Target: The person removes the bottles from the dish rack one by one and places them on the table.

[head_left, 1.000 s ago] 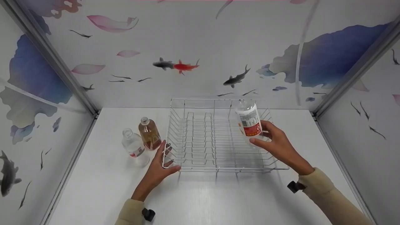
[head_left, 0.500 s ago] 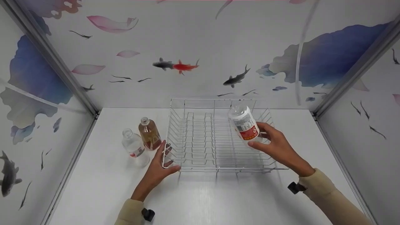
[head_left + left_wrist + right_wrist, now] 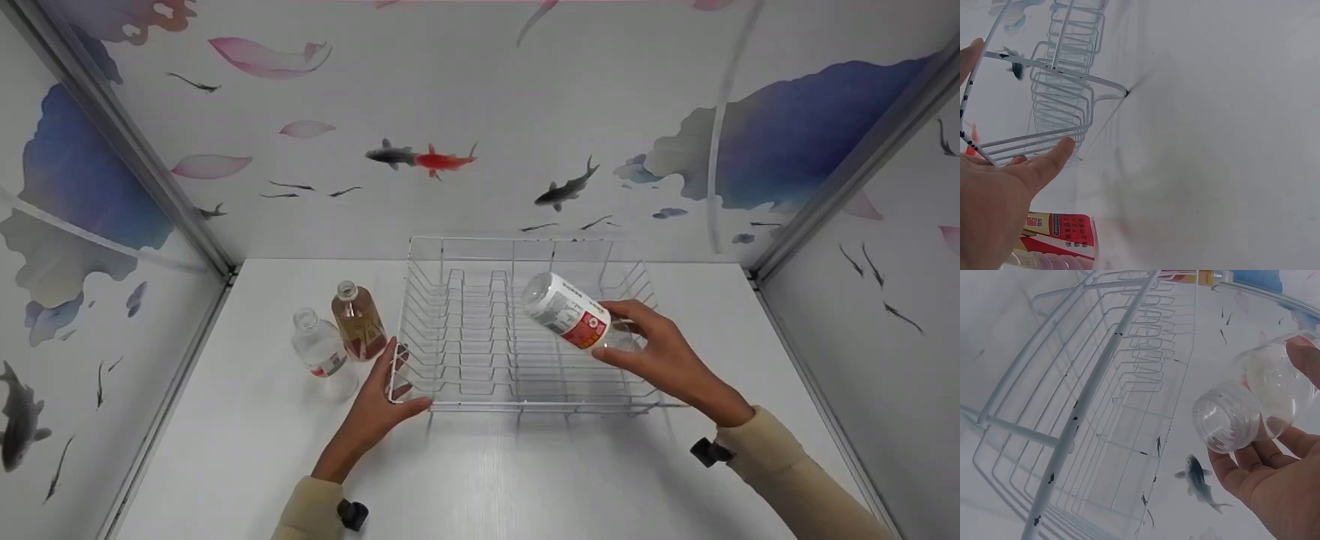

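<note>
My right hand (image 3: pixel 656 349) holds a clear plastic bottle (image 3: pixel 574 315) with a white and red label above the right part of a white wire dish rack (image 3: pixel 517 407). The bottle is tilted, its base pointing up and left in the head view. Its uncapped neck (image 3: pixel 1227 419) is at the palm side, with fingers beneath and thumb on top in the right wrist view. My left hand (image 3: pixel 379 405) grips the rack's front left corner. In the left wrist view the thumb (image 3: pixel 1053 163) lies along the side wires.
Left of the rack stand a bottle of brown liquid (image 3: pixel 360 322) and a clear bottle (image 3: pixel 322 349), both uncapped and close together. The rack has a row of bent wire dividers (image 3: pixel 476 330). Patterned walls (image 3: pixel 480 112) enclose the white table (image 3: pixel 480 480) on the back and sides.
The bottle in my right hand has tipped from nearly upright in the view towards the left, its far end swinging left and down. The left hand and rack have stayed put.
</note>
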Tool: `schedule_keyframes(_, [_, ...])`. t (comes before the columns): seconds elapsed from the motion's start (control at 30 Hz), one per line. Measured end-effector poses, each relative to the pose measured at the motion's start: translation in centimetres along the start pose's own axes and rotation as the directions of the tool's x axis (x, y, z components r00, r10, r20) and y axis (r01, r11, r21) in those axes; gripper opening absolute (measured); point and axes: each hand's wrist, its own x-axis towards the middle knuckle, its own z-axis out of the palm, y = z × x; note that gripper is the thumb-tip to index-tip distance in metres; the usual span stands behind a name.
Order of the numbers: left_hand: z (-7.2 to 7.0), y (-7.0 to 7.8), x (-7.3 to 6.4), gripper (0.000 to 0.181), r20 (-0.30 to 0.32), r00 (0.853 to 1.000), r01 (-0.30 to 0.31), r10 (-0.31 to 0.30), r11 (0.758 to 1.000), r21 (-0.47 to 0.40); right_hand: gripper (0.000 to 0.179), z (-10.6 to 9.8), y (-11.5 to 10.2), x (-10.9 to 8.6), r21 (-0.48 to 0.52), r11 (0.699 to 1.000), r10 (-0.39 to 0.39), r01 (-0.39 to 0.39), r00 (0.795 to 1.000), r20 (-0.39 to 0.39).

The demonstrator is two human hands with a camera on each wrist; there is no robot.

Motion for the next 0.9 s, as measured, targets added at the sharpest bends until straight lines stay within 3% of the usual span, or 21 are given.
schedule_keyframes(0.53, [-0.4,1.5,-0.9,0.111,-0.076,0.996,-0.033,0.048,0.981,0.190,0.060,0.3,-0.2,-0.1,0.011,0.999,-0.032,0.032,0.999,0.035])
schedule_keyframes(0.9, [-0.2,2.5,-1.4,0.110,-0.070,0.992,-0.079,0.103,0.954,0.290,0.062,0.3,-0.2,-0.3,-0.017,0.998,-0.052,0.053,0.998,0.040])
